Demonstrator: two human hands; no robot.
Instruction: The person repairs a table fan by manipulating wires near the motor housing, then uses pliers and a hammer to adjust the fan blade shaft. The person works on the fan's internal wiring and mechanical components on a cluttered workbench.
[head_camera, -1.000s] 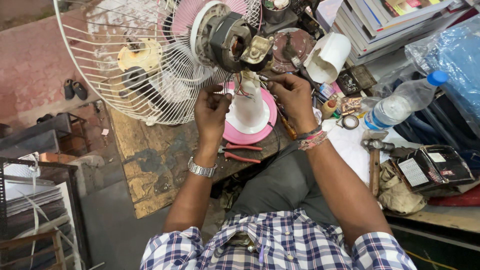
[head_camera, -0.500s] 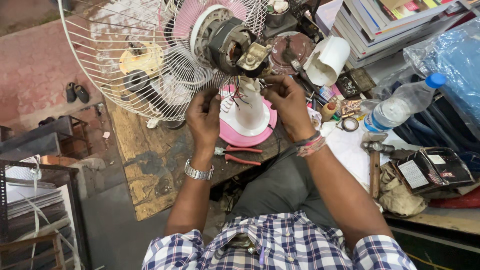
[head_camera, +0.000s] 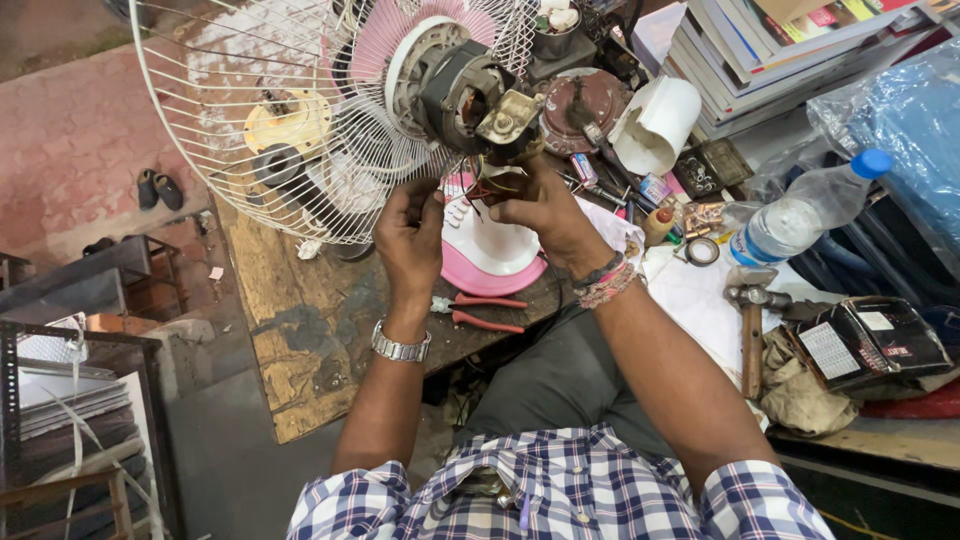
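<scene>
Both hands have risen closer under the fan motor (head_camera: 462, 92), and the wire guard now fills more of the view.

Left hand (head_camera: 410, 232) curls its fingers together around the wiring below the motor; right hand (head_camera: 545, 208) pinches the same bundle of wires (head_camera: 490, 185) just beneath the metal bracket. The motor sits against the white wire guard (head_camera: 250, 120), held up over the pink and white fan base (head_camera: 492, 258) on the workbench (head_camera: 300, 330). Red pliers (head_camera: 478, 310) lie near the base; a hammer (head_camera: 752, 320) and a water bottle (head_camera: 800, 215) lie well to the right.
</scene>
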